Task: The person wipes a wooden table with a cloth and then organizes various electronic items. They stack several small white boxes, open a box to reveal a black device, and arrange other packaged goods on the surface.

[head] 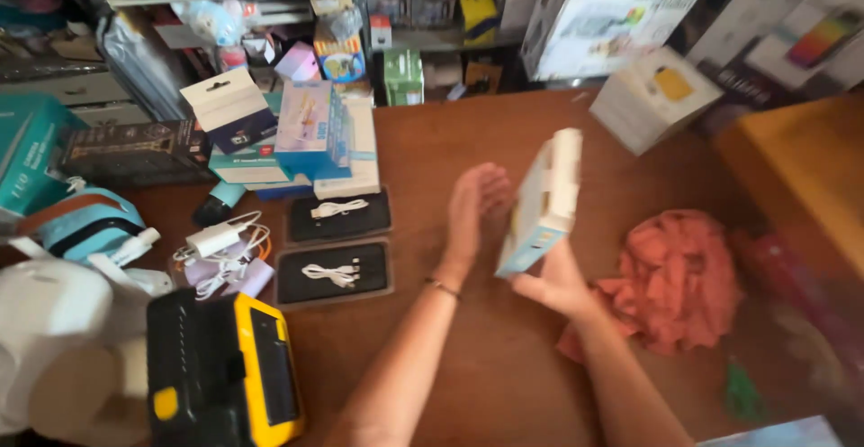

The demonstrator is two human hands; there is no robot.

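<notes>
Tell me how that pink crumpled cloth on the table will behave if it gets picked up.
The pink cloth lies bunched in soft folds, so it will probably sag and drape, not hold shape. It looks light, unlikely to roll or tip. Pushed, it would likely bunch on the wooden table.

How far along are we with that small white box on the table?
Done: two black trays with white cables lie side by side. In hand: the right hand holds the flat white and blue cardboard box upright, left hand open beside it. Left: the box looks unopened.
</notes>
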